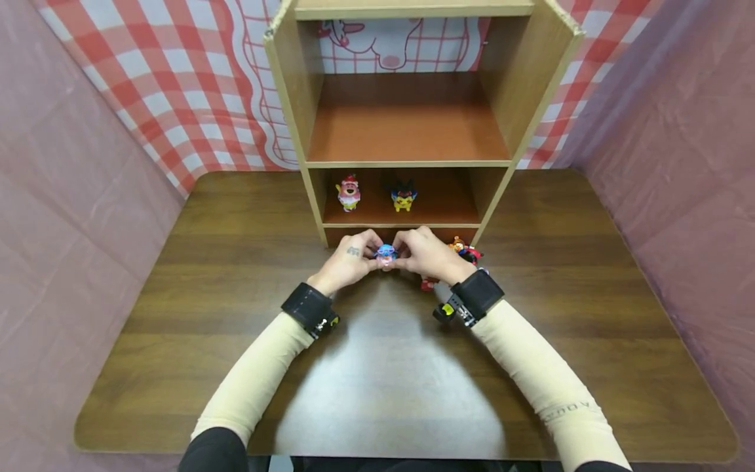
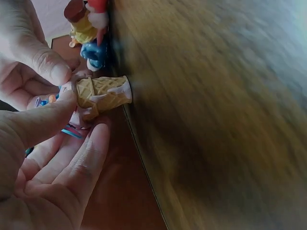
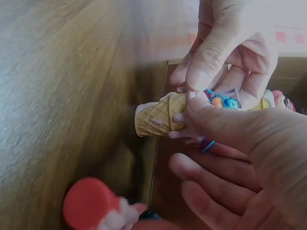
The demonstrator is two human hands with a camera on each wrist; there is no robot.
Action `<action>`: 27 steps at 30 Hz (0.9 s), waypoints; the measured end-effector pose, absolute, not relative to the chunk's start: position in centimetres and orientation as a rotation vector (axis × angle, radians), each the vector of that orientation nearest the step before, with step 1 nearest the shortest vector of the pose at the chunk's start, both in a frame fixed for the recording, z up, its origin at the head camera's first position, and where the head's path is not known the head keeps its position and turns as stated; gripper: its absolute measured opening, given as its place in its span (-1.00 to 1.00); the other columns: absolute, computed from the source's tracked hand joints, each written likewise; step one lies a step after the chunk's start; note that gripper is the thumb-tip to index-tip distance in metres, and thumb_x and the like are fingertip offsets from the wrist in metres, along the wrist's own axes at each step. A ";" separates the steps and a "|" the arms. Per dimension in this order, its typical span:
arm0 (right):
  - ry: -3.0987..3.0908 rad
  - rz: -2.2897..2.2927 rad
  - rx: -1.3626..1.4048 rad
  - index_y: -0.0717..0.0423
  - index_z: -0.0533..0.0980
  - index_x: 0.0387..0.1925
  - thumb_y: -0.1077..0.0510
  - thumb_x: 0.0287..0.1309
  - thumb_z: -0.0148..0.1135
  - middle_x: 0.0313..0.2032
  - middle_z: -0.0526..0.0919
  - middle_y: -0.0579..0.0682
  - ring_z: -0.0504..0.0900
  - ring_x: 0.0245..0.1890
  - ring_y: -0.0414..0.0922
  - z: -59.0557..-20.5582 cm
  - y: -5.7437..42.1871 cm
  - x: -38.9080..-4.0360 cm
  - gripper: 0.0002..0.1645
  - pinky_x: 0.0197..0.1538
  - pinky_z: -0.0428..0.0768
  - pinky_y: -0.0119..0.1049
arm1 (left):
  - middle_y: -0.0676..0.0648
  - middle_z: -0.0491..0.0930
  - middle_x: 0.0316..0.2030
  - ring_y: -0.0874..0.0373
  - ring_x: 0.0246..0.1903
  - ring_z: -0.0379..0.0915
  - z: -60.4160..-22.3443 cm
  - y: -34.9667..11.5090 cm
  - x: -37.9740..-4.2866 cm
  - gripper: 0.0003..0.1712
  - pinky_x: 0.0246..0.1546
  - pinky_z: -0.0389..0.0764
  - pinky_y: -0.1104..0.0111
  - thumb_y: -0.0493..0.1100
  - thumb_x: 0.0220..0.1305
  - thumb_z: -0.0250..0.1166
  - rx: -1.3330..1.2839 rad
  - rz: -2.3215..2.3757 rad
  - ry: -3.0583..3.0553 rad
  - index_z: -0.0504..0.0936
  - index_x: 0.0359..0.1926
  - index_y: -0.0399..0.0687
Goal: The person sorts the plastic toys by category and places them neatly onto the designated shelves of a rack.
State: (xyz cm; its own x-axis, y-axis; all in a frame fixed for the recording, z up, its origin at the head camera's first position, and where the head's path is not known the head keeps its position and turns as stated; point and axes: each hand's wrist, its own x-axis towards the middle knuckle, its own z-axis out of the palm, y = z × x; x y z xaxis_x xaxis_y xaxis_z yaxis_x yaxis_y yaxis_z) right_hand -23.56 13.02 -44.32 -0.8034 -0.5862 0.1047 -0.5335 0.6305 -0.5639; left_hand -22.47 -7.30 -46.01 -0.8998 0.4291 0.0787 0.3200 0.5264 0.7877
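Blue-and-pink figurine (image 1: 386,253) tops a tan, waffle-patterned cone (image 3: 160,116).

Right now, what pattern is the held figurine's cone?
Cone: tan waffle grid, best in the right wrist view.

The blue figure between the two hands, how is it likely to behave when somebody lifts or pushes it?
The figure is probably stiff, as its cone looks hard, with crisp moulded edges. The cone narrows toward its base, so a push high up might tip it. Its raised waffle ridges would likely help against slipping.
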 end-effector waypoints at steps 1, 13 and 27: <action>2.768 -0.905 -0.933 0.15 0.64 -0.30 0.05 0.11 0.54 -0.44 0.76 -0.06 0.66 -0.47 -0.25 -44.4 13.2 -23.5 -0.72 -0.31 0.61 -0.35 | -0.24 0.75 -0.17 -0.04 -0.13 0.73 -46.0 -7.1 -22.5 -0.70 -0.10 0.71 0.31 -0.33 0.19 0.48 0.653 1.310 2.634 0.58 -0.10 -0.28; 2.694 -1.043 -0.755 0.18 0.57 -0.22 0.10 0.18 0.49 -0.36 0.78 0.05 0.64 -0.73 -0.06 -44.9 14.6 -23.2 -0.71 -0.57 0.58 -0.37 | -0.22 0.76 -0.10 0.00 -0.13 0.74 -46.0 -5.5 -23.3 -0.68 -0.10 0.71 0.36 -0.23 0.25 0.46 0.640 1.215 2.656 0.67 -0.03 -0.30; 2.753 -1.106 -0.708 0.20 0.64 -0.22 0.13 0.12 0.53 -0.30 0.81 0.07 0.77 -0.39 -0.17 -45.6 16.3 -23.2 -0.72 -0.29 0.69 -0.36 | -0.21 0.77 -0.11 0.01 -0.11 0.74 -46.5 -4.3 -23.6 -0.68 -0.07 0.70 0.34 -0.22 0.27 0.45 0.736 1.262 2.655 0.71 -0.02 -0.32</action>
State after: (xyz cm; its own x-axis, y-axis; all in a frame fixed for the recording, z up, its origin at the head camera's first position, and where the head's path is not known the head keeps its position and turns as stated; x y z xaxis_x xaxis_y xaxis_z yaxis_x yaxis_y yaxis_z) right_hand -23.19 16.27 -45.58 -0.8882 -0.4513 0.0859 -0.3852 0.6298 -0.6745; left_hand -23.59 -4.29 -46.51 -0.8763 0.4704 0.1044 0.3779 0.5366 0.7545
